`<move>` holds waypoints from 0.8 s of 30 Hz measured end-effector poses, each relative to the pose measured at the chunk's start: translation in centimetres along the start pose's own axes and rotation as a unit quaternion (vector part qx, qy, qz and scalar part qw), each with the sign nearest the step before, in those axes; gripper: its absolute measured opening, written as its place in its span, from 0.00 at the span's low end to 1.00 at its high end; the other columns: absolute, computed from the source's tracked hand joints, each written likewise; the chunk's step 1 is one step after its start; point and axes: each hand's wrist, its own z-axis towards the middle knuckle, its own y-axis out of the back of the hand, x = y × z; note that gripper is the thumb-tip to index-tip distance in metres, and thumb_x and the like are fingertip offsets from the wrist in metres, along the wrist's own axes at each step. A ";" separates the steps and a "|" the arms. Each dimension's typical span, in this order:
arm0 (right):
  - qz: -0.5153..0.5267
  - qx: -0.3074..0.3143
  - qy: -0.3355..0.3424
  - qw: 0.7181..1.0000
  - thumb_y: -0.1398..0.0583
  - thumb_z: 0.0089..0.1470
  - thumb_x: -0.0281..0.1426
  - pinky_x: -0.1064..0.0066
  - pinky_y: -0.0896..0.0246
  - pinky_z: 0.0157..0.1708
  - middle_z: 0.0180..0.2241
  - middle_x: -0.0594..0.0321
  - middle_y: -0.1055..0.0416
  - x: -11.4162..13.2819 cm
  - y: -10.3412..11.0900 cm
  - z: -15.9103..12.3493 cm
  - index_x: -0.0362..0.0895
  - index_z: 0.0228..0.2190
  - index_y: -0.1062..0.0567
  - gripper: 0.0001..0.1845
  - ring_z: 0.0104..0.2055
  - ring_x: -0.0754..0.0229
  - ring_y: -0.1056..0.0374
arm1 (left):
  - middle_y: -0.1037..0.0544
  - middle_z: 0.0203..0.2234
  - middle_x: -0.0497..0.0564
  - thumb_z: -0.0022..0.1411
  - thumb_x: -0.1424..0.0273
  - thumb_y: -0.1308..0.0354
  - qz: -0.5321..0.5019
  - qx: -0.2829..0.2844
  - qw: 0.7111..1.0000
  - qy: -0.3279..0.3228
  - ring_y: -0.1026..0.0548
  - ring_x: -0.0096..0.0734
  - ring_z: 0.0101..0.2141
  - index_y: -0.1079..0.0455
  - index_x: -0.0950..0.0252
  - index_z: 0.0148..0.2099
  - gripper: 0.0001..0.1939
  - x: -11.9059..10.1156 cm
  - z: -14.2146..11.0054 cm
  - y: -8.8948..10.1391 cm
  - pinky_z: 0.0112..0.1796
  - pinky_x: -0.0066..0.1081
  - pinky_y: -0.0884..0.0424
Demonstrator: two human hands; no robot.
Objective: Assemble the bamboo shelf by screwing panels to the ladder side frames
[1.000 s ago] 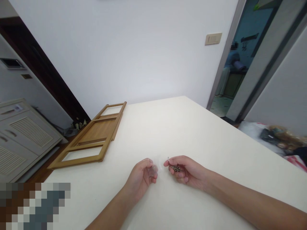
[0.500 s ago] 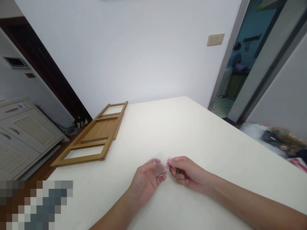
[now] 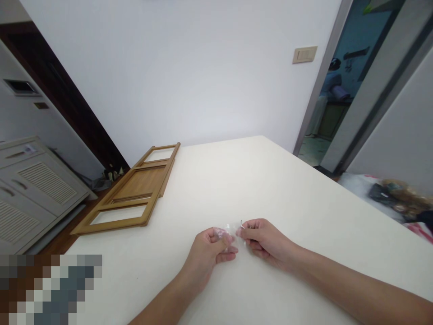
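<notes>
My left hand [image 3: 210,252] is closed on a small clear plastic bag [image 3: 227,235], thumb against its crumpled film. Close beside it, my right hand [image 3: 259,237] is closed, its fingertips at the bag's right side. A thin metal piece, apparently a screw [image 3: 241,223], pokes up between the thumb and forefinger. Curled fingers hide whatever else lies in the right palm. Both hands are just above the white table [image 3: 237,180], near its front.
A wooden frame with a middle panel [image 3: 142,183] lies along the table's left side. The white wall [image 3: 216,72] borders the far edge. A cabinet [image 3: 37,194] stands at left; bagged items [image 3: 399,198] lie right. Another person [image 3: 329,85] is in the doorway beyond.
My left hand has turned over and closed its thumb on the bag. The right fingers have curled in, hiding the cluster of small metal pieces seen earlier.
</notes>
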 end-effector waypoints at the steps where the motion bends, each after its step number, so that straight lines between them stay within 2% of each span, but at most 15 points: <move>1: -0.002 -0.007 0.000 1.000 0.33 0.44 0.35 0.77 0.71 0.15 0.15 0.76 0.49 0.1 0.2 0.1 0.44 0.18 0.37 0.18 0.16 0.74 0.60 | 0.24 0.31 0.52 0.50 0.58 0.30 -0.009 0.004 1.000 0.005 0.24 0.29 0.31 0.29 0.69 0.34 0.20 -0.1 0.1 0.2 0.35 0.32 0.24; 3: -0.007 -0.010 -0.008 1.000 0.35 0.43 0.31 0.77 0.71 0.14 0.15 0.75 0.49 0.3 0.5 0.3 0.43 0.17 0.37 0.15 0.16 0.74 0.60 | 0.25 0.29 0.52 0.52 0.55 0.32 -0.020 0.004 1.000 0.008 0.25 0.28 0.30 0.28 0.70 0.33 0.21 -0.4 0.4 0.6 0.34 0.32 0.24; 6: -0.013 -0.006 -0.024 1.000 0.37 0.41 0.29 0.77 0.72 0.14 0.15 0.74 0.47 0.5 0.7 0.4 0.43 0.17 0.36 0.11 0.16 0.74 0.59 | 0.28 0.24 0.48 0.49 0.55 0.31 -0.002 0.001 1.000 0.003 0.28 0.24 0.24 0.27 0.71 0.31 0.21 -0.5 0.9 1.3 0.28 0.28 0.27; 11: 0.013 0.001 -0.027 1.000 0.37 0.42 0.29 0.78 0.72 0.14 0.14 0.75 0.50 0.5 0.5 0.2 0.43 0.17 0.37 0.13 0.17 0.74 0.59 | 0.29 0.21 0.46 0.46 0.54 0.30 0.046 -0.045 0.998 -0.022 0.30 0.22 0.19 0.26 0.71 0.33 0.24 0.0 1.2 1.6 0.24 0.28 0.29; 14: 0.043 -0.010 -0.035 0.998 0.36 0.47 0.35 0.78 0.70 0.14 0.17 0.72 0.45 0.6 0.4 0.1 0.42 0.20 0.33 0.14 0.18 0.73 0.58 | 0.27 0.22 0.47 0.47 0.53 0.31 0.056 -0.062 0.996 -0.036 0.29 0.24 0.20 0.27 0.70 0.35 0.24 0.3 1.2 1.4 0.25 0.29 0.28; 18: 0.054 -0.013 -0.033 0.998 0.35 0.50 0.47 0.78 0.68 0.14 0.20 0.69 0.40 0.7 0.4 0.0 0.41 0.25 0.31 0.21 0.18 0.73 0.57 | 0.23 0.26 0.51 0.49 0.56 0.31 0.035 -0.089 0.994 -0.042 0.26 0.26 0.22 0.29 0.68 0.36 0.21 0.0 1.0 1.3 0.28 0.29 0.26; 21: 0.024 -0.024 -0.012 0.999 0.31 0.45 0.43 0.77 0.69 0.14 0.17 0.73 0.44 0.5 0.2 0.0 0.43 0.22 0.33 0.21 0.18 0.73 0.59 | 0.21 0.29 0.54 0.51 0.59 0.32 0.027 -0.094 0.995 -0.020 0.23 0.28 0.26 0.30 0.68 0.35 0.18 -0.3 0.8 1.2 0.30 0.29 0.26; 24: 0.014 -0.050 -0.005 0.999 0.31 0.41 0.35 0.76 0.71 0.14 0.14 0.76 0.51 0.3 0.1 0.1 0.44 0.17 0.39 0.21 0.17 0.74 0.61 | 0.20 0.30 0.56 0.53 0.61 0.34 0.037 -0.063 0.997 0.000 0.23 0.29 0.27 0.31 0.68 0.34 0.16 -0.6 0.5 1.1 0.30 0.28 0.26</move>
